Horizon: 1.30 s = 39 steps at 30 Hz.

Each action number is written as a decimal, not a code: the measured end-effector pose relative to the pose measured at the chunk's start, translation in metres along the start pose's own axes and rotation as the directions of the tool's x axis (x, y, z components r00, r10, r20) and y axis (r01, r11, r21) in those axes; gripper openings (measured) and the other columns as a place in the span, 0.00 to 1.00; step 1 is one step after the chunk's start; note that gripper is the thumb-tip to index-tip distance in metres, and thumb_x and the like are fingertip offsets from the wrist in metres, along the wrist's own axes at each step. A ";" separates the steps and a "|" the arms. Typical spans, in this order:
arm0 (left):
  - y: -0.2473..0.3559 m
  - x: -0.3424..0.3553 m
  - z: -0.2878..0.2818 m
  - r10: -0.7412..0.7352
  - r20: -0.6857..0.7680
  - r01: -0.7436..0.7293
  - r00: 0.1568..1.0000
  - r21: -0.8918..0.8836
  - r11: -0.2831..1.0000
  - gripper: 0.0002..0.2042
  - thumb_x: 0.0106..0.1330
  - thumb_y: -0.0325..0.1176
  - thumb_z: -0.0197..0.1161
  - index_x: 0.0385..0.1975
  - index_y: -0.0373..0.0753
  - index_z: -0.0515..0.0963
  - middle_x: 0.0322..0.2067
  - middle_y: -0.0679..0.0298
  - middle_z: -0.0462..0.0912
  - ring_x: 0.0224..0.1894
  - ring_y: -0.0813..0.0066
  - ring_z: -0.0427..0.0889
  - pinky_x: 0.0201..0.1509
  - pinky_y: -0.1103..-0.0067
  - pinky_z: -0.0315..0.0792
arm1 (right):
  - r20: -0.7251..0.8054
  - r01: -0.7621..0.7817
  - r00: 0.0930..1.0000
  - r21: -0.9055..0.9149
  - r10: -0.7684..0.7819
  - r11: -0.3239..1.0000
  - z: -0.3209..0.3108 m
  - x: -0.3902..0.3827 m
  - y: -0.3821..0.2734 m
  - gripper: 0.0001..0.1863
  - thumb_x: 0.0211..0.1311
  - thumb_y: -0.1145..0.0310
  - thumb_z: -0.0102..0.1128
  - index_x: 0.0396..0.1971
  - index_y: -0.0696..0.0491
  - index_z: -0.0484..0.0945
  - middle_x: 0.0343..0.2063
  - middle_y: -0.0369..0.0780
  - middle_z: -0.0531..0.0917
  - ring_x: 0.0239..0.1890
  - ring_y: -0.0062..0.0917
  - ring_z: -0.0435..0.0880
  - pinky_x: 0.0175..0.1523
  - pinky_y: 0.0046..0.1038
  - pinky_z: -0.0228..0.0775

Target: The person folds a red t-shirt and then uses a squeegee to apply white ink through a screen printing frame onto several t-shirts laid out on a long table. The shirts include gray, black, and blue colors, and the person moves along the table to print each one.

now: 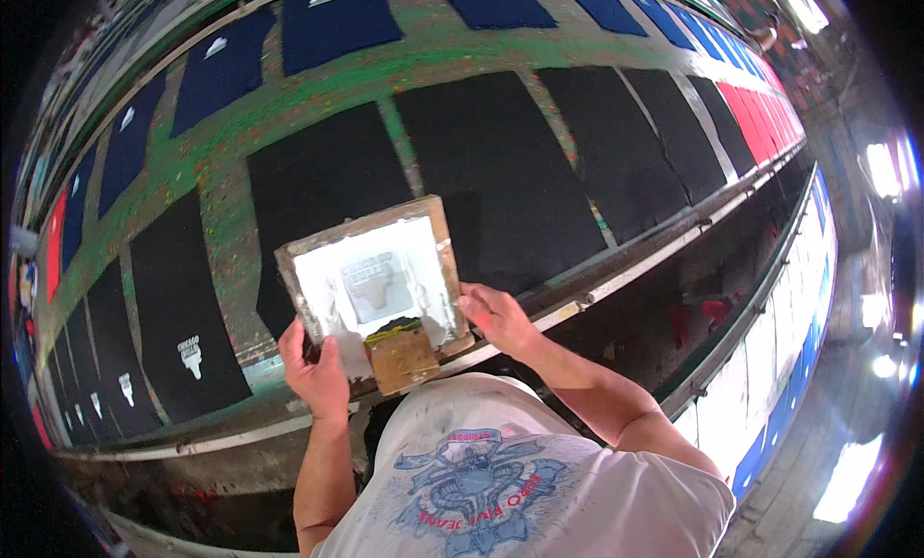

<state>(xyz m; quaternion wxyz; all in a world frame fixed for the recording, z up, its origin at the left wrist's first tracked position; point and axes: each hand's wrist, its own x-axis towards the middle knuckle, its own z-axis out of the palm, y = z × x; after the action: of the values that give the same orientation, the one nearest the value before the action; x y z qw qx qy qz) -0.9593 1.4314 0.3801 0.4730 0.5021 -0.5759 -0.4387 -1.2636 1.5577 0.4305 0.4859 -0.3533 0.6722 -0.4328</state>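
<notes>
Between my two hands I hold a wooden-framed printing screen [438,233] with white ink smeared over its mesh and a faint stencil design in the middle. My left hand [316,370] grips the frame's lower left edge, thumb on top. On the right edge, my right hand [493,317] is closed round the wood. A squeegee with a brown wooden handle [402,359] lies in the near end of the screen. Under and beyond the frame a black fabric panel [332,164] is spread on the table, with no print visible on its exposed part.
The long paint-stained green table [226,240] carries several black panels; those at left, such as a printed panel [188,298], bear white prints. Navy panels [342,24] line the far side, red panels [751,120] the right end. A metal rail [577,311] edges the near side.
</notes>
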 end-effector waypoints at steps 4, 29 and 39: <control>0.021 0.017 0.008 -0.023 0.029 0.024 0.999 -0.007 1.000 0.29 0.68 0.12 0.69 0.71 0.29 0.79 0.64 0.59 0.80 0.65 0.70 0.82 0.71 0.73 0.76 | 0.068 -0.008 0.998 0.054 0.004 0.999 -0.015 0.000 0.002 0.33 0.89 0.57 0.60 0.79 0.65 0.68 0.66 0.42 0.83 0.66 0.25 0.80 0.73 0.31 0.71; 0.047 -0.075 0.294 -0.044 0.060 0.051 0.997 -0.125 0.991 0.32 0.67 0.12 0.69 0.74 0.26 0.76 0.66 0.57 0.85 0.63 0.74 0.85 0.69 0.75 0.78 | -0.140 0.091 0.986 0.027 -0.086 0.996 -0.296 -0.018 0.063 0.31 0.75 0.68 0.72 0.73 0.65 0.77 0.61 0.44 0.82 0.60 0.26 0.82 0.68 0.30 0.74; 0.038 -0.078 0.302 -0.100 0.065 0.110 0.993 -0.183 0.977 0.33 0.67 0.11 0.69 0.75 0.27 0.75 0.67 0.55 0.85 0.64 0.71 0.85 0.71 0.73 0.78 | -0.160 0.036 0.987 0.032 -0.030 0.999 -0.300 -0.021 0.052 0.30 0.75 0.69 0.72 0.72 0.65 0.77 0.64 0.47 0.82 0.64 0.28 0.82 0.69 0.31 0.73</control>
<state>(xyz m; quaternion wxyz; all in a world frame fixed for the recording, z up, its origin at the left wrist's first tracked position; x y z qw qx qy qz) -1.2596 1.5224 0.3585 0.4780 0.4730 -0.5177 -0.5289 -1.5486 1.6675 0.4361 0.4294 -0.3201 0.6953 -0.4793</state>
